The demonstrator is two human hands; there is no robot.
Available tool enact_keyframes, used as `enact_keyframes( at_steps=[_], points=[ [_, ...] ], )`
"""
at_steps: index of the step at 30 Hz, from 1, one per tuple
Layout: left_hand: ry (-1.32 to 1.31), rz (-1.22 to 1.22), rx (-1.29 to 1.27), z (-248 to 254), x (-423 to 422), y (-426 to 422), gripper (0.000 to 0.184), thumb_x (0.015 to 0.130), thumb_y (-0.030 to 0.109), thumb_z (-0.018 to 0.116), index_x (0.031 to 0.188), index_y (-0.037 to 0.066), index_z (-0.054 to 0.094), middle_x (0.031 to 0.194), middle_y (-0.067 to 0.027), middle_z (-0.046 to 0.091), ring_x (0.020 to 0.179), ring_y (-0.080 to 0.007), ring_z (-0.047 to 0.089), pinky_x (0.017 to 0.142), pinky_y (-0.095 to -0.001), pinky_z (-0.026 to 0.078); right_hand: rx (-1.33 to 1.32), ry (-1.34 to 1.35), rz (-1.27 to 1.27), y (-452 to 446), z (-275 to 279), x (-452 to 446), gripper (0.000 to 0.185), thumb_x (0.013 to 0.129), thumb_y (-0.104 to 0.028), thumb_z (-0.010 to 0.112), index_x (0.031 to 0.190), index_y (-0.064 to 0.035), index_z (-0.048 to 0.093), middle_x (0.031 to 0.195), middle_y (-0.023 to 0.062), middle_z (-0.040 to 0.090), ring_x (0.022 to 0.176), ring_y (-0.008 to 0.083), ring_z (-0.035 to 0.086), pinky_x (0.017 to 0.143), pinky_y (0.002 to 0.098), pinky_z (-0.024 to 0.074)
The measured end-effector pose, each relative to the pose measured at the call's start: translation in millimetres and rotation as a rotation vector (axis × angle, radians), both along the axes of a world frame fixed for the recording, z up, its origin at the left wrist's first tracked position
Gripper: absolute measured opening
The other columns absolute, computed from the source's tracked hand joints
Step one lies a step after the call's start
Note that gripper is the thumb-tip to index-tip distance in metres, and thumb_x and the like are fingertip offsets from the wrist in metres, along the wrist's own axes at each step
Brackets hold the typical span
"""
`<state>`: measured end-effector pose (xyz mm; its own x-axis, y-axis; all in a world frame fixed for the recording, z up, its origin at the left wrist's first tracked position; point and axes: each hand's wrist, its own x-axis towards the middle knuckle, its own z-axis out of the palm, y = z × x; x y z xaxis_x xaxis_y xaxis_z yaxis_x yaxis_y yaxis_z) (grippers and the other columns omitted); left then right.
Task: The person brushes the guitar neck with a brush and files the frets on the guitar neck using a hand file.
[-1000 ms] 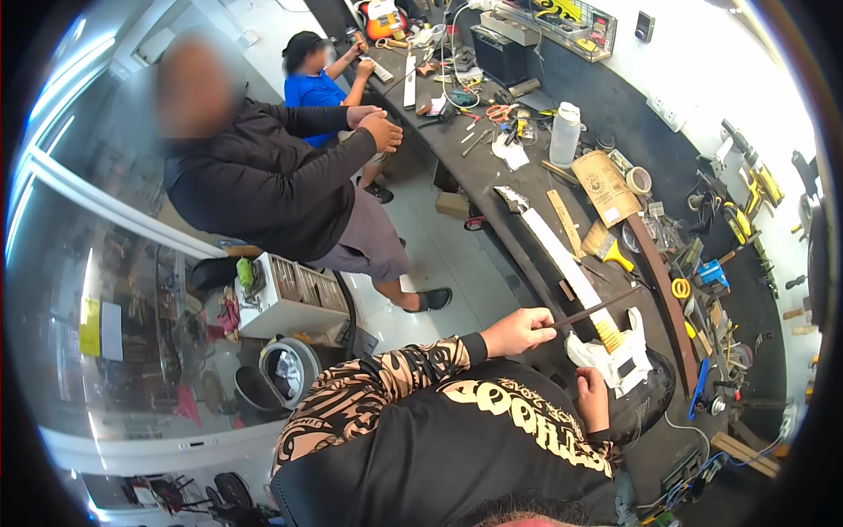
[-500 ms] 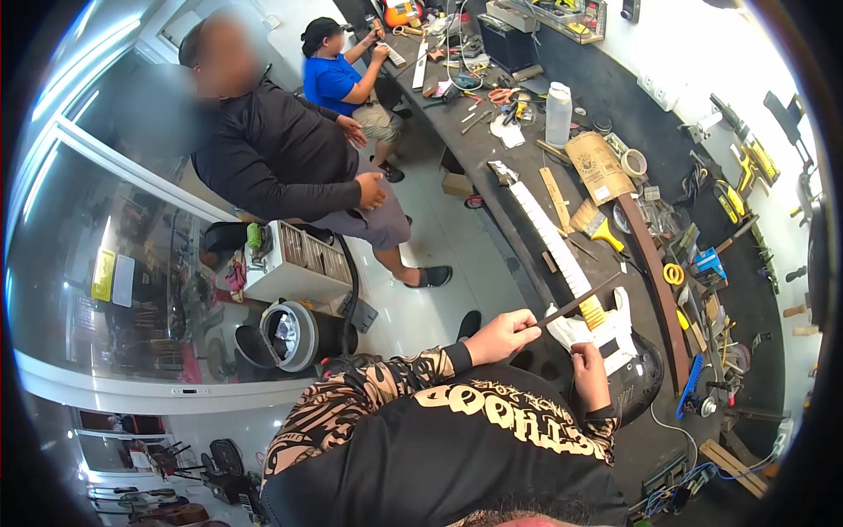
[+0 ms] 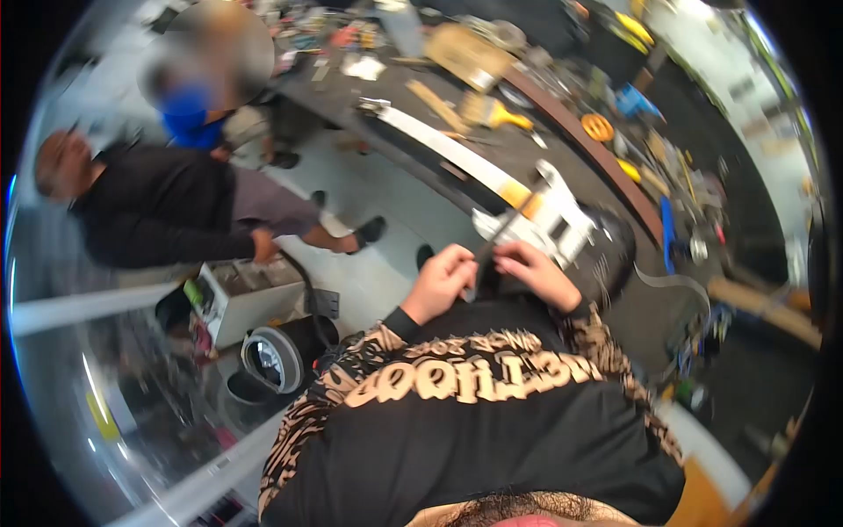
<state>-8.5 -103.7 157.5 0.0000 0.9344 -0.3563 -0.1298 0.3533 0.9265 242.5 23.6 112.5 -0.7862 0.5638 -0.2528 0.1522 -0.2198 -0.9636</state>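
Observation:
Held in my left hand (image 3: 442, 283) is a thin dark file (image 3: 509, 230), tilted up and away from me. The fingers of my right hand (image 3: 540, 274) are bent against the file's edge, though blur softens the contact. Just beyond my hands lies an electric guitar with a glossy black body (image 3: 615, 250) and a white pickguard (image 3: 571, 230). Its neck (image 3: 430, 133) is covered in white, with a yellowish part (image 3: 513, 190) near the body. The file's far end overlaps the guitar in view. Whether they touch, I cannot tell.
On the bench behind the guitar are a yellow-handled brush (image 3: 500, 114), a long brown strip (image 3: 588, 136), orange tape (image 3: 598, 127) and several tools. To the left a person in black (image 3: 167, 206) stands, near a bin (image 3: 279, 360) and a white cabinet (image 3: 250, 294).
My view has swung, shifting the scene. Both hands have drawn closer together and nearer my chest. My right hand has left the guitar body for the file. The standing person's arms are lower.

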Motion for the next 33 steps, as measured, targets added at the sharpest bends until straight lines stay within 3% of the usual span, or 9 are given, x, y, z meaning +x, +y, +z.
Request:
enact_keyframes(
  at_steps=[2,8,12,16,19,21,24,28,33],
  points=[
    [-0.001,-0.054,-0.036,-3,5,0,0.011,0.118,0.016,0.064,0.122,0.005,0.065,0.094,0.0000,0.069,0.080,-0.0065,0.063,0.069,-0.0242,0.054,-0.304,0.080,-0.015,-4,16,-5,0.040,0.117,-0.021,0.069,0.151,-0.0011,0.063,0.137,0.0082,0.072,0.120,0.0153,0.073,0.104,0.0330,0.0594],
    [0.050,-0.121,0.101,1,8,9,0.012,0.114,0.011,0.071,0.119,0.002,0.066,0.101,-0.0001,0.072,0.088,-0.0063,0.064,0.080,-0.0243,0.052,-0.449,0.097,-0.113,-16,45,-20,0.037,0.111,-0.028,0.078,0.138,-0.0038,0.070,0.117,0.0029,0.074,0.111,0.0130,0.070,0.101,0.0318,0.0576],
    [0.117,-0.145,0.132,1,2,13,0.015,0.110,0.010,0.075,0.120,0.000,0.068,0.104,-0.0009,0.073,0.094,-0.0080,0.066,0.085,-0.0265,0.054,-0.352,0.008,-0.185,-9,50,-19,0.024,0.107,-0.025,0.080,0.119,-0.0042,0.079,0.105,0.0021,0.076,0.107,0.0117,0.071,0.100,0.0320,0.0564],
    [0.139,-0.120,0.096,3,-21,1,0.018,0.107,0.011,0.078,0.120,0.001,0.070,0.103,-0.0027,0.074,0.092,-0.0102,0.067,0.083,-0.0276,0.054,-0.273,0.075,-0.400,17,59,8,0.024,0.107,-0.022,0.080,0.121,-0.0028,0.079,0.110,0.0031,0.078,0.106,0.0137,0.072,0.101,0.0325,0.0566],
    [0.408,-0.201,0.103,28,-51,-9,0.018,0.104,0.014,0.081,0.115,0.001,0.075,0.094,-0.0044,0.072,0.085,-0.0123,0.066,0.078,-0.0292,0.053,-0.254,0.161,-0.636,51,46,59,0.014,0.109,-0.015,0.076,0.115,-0.0026,0.076,0.109,0.0024,0.077,0.104,0.0128,0.071,0.098,0.0316,0.0565],
    [0.629,-0.295,0.123,41,-66,-6,0.020,0.099,0.018,0.082,0.111,0.002,0.079,0.090,-0.0086,0.073,0.082,-0.0220,0.070,0.076,-0.0357,0.054,-0.027,0.041,-0.743,68,40,83,0.014,0.108,-0.014,0.076,0.115,-0.0015,0.076,0.107,0.0036,0.077,0.103,0.0153,0.072,0.096,0.0325,0.0573],
    [0.855,-0.429,0.206,54,-71,4,0.023,0.096,0.022,0.082,0.110,0.003,0.080,0.097,-0.0136,0.078,0.090,-0.0357,0.074,0.081,-0.0448,0.058,0.452,-0.266,-0.547,61,41,75,0.016,0.108,-0.014,0.076,0.117,-0.0001,0.075,0.106,0.0071,0.077,0.103,0.0184,0.073,0.095,0.0342,0.0582],
    [0.875,-0.571,0.227,56,-50,26,0.024,0.097,0.023,0.082,0.110,0.003,0.081,0.100,-0.0153,0.080,0.094,-0.0371,0.077,0.083,-0.0450,0.059,0.681,-0.158,-0.064,20,88,-5,0.026,0.098,-0.017,0.081,0.120,-0.0044,0.076,0.116,0.0153,0.075,0.116,0.0385,0.073,0.103,0.0480,0.0577],
    [0.731,-0.513,0.199,48,-39,27,0.026,0.096,0.026,0.079,0.109,0.003,0.081,0.100,-0.0189,0.080,0.096,-0.0427,0.076,0.085,-0.0507,0.059,0.683,-0.042,0.092,-7,80,-46,0.015,0.097,-0.014,0.080,0.110,-0.0084,0.075,0.105,0.0098,0.077,0.105,0.0363,0.074,0.093,0.0486,0.0584]
  ],
)
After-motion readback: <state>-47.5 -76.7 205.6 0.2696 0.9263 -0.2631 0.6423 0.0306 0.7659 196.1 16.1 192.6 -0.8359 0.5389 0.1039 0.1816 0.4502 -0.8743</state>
